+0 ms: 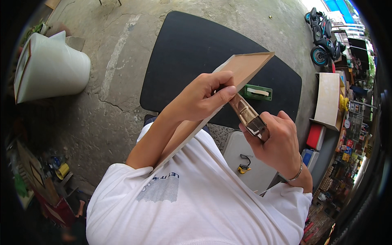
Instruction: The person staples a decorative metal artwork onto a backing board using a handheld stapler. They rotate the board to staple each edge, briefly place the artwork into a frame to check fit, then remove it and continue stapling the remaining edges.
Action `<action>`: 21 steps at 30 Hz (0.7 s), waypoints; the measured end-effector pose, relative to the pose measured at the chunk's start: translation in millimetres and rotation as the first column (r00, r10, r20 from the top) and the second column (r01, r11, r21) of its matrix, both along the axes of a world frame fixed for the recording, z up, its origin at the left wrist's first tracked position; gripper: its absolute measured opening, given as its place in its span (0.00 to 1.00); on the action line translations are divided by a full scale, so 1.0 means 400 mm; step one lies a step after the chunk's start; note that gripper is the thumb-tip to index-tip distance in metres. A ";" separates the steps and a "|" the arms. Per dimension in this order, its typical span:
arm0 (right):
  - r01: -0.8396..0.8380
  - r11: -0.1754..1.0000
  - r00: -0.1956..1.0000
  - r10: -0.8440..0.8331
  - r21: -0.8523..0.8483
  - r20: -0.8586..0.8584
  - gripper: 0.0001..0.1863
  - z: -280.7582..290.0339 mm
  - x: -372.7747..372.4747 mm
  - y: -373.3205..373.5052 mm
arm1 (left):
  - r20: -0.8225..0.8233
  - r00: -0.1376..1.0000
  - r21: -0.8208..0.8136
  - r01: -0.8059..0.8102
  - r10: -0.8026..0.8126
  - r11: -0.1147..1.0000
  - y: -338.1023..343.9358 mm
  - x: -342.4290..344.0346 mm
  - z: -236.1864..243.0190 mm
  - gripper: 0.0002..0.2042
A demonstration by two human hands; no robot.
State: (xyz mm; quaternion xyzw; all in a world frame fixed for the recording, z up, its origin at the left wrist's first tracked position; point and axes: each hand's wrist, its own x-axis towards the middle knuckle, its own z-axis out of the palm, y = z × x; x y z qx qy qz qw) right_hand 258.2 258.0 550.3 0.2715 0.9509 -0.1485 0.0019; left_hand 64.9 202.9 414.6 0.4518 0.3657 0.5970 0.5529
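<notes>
My left hand [206, 94] is closed on the edge of a shallow, brown-backed panel [247, 69] with a raised rim and a whitish side, held tilted before my chest. Its thumb and fingers pinch close to the rim. My right hand [277, 141] wraps round the handle of a shiny metal stapler [247, 114], whose front end reaches the panel's rim beside my left thumb. Whether its tip touches the rim is hidden by the thumb. Beyond the hands, a green holder with a pale roll [257, 92] rests on the black table [188, 53].
A yellow-and-black tape measure [243, 168] lies on a light grey surface [261, 177] by my right arm. To the left stands a big white wrapped roll [57, 67]. Right are crowded shelves, a red box [315, 136] and a parked motorbike [322, 36].
</notes>
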 end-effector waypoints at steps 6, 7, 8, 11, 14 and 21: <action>0.013 0.999 1.000 -0.013 0.031 0.005 0.17 0.002 0.003 -0.003 | 0.000 0.999 -0.019 0.033 -0.033 0.999 0.002 -0.003 0.013 0.09; 0.014 1.000 1.000 -0.014 0.028 0.007 0.17 0.003 0.003 -0.002 | 0.010 1.000 -0.018 0.029 -0.029 0.999 0.003 -0.001 0.013 0.09; 0.015 1.000 1.000 -0.015 0.026 0.010 0.17 0.003 0.003 0.000 | 0.021 0.999 -0.016 0.026 -0.026 1.000 0.004 0.002 0.013 0.09; 0.018 1.000 1.000 -0.018 0.015 -0.005 0.17 -0.003 0.004 0.005 | 0.015 1.000 0.006 0.010 -0.010 1.000 0.005 0.001 0.005 0.09; 0.021 1.000 1.000 -0.021 0.011 0.002 0.17 -0.001 0.003 0.006 | 0.011 1.000 -0.004 0.020 -0.020 1.000 0.009 -0.001 0.001 0.09; -0.004 1.000 1.000 0.004 0.001 0.003 0.14 0.004 0.008 0.015 | -0.036 0.999 -0.027 -0.006 0.005 1.000 0.005 -0.006 0.018 0.10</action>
